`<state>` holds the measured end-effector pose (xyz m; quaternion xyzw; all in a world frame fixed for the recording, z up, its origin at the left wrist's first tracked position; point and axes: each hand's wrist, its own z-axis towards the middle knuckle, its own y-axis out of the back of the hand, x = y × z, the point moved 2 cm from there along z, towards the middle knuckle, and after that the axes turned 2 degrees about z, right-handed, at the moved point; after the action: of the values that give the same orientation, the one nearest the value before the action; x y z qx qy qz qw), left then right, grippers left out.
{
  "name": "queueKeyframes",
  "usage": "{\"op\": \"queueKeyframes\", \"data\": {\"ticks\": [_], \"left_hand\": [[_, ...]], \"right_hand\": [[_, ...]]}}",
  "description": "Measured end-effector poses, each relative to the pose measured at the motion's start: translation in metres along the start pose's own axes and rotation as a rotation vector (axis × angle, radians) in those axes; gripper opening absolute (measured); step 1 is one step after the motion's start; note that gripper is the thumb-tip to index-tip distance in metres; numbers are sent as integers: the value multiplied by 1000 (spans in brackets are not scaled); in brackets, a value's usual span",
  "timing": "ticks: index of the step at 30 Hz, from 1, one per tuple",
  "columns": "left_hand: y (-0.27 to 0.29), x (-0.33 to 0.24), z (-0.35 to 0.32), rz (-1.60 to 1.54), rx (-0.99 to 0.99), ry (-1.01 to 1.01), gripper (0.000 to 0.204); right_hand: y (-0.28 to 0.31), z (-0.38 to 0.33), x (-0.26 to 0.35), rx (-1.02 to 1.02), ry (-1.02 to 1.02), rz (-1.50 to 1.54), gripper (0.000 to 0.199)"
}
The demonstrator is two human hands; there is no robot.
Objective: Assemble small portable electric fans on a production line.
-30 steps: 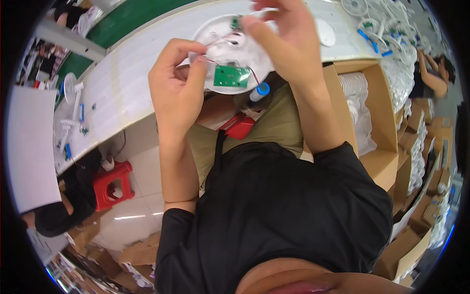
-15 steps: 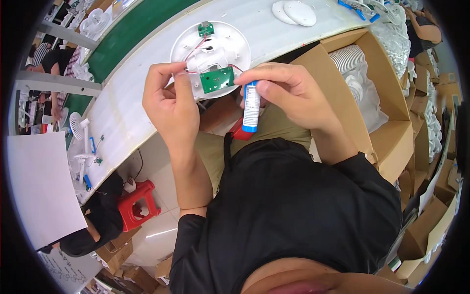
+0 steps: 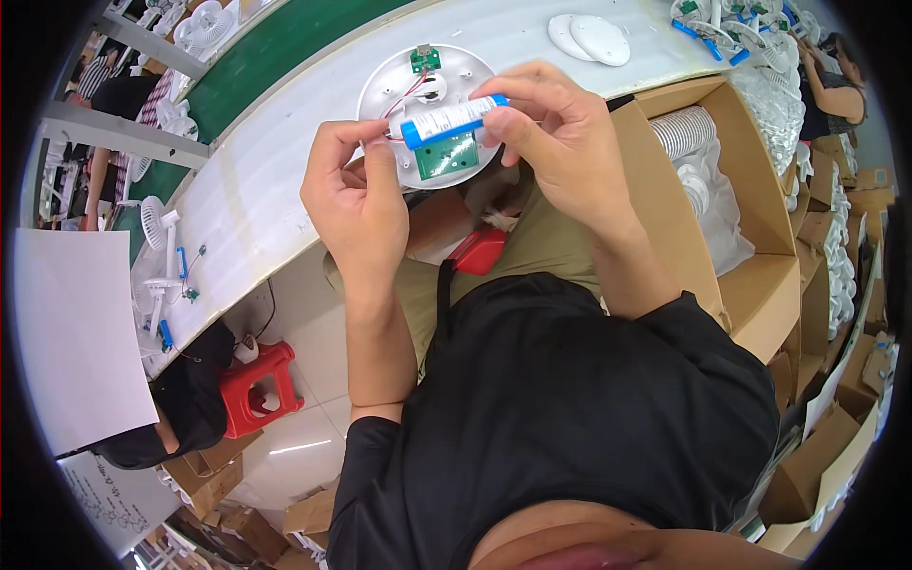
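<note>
My right hand [image 3: 570,142] pinches a blue cylindrical battery [image 3: 454,121] by its right end, holding it nearly level above a round white plastic housing [image 3: 380,84]. Beneath the battery, a green circuit board [image 3: 448,160] shows in the near part of the housing. A smaller green board [image 3: 425,59] sits at the housing's far edge, with thin red wires [image 3: 410,93] running from it. My left hand [image 3: 356,180] has thumb and forefinger pinched on thin wires next to the battery's left end. Its fingertips partly hide what they grip.
An open cardboard box [image 3: 760,294] with white ribbed parts stands at my right. Two white discs [image 3: 603,41] lie on the white table [image 3: 275,171]. Small white fans [image 3: 157,228] stand at the left, near a red stool [image 3: 261,389]. Other people work farther off.
My right hand has swung the battery from upright to nearly level, bringing it over the housing and the larger board. My left hand keeps its pinch.
</note>
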<state>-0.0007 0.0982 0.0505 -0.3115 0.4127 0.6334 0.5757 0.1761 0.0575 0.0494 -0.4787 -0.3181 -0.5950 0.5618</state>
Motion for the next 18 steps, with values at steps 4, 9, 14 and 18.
{"op": "queueKeyframes", "data": {"ticks": [4, 9, 14, 18], "left_hand": [[-1, -2, 1, -20, -11, -2, 13], [-5, 5, 7, -72, -8, -4, 12], [-12, 10, 19, -54, 23, 17, 13], [-4, 6, 19, -35, 23, 64, 16]], "right_hand": [[-9, 0, 1, -77, -91, -109, 16], [-8, 12, -9, -147, 220, -396, 13], [-2, 38, -39, -85, 250, -198, 11], [-3, 38, -43, 54, 148, 99, 15]]}}
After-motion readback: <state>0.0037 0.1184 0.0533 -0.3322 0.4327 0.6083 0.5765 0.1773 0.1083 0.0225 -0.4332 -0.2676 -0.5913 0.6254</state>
